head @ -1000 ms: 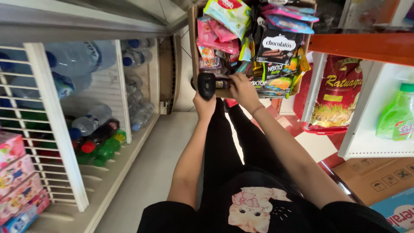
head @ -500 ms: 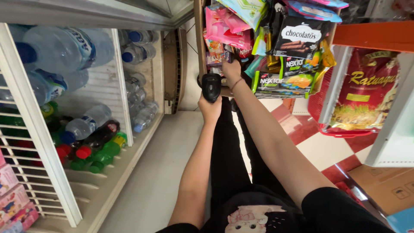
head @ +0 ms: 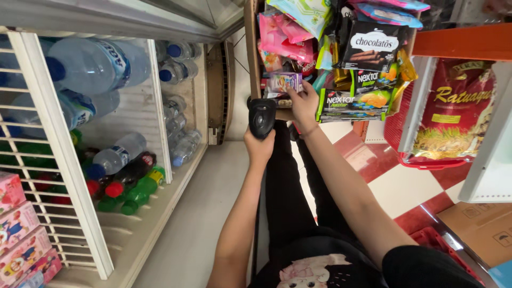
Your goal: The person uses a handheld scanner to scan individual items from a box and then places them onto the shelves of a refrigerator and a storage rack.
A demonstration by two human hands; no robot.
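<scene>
The small purple snack packet (head: 284, 81) sits at the front of the crowded snack box (head: 250, 48), pinched by the right hand (head: 303, 104). Just beside it, the left hand (head: 260, 146) is closed around a black barcode scanner (head: 262, 116). Bottles (head: 114, 160) lie in the cooler on the left.

Snack rack, top centre — small purple packet (head: 284, 81) held out front; pink bags (head: 282, 40) above it; black box (head: 370, 48) to the right; red-and-gold bag (head: 453, 120) far right — hanging
</scene>
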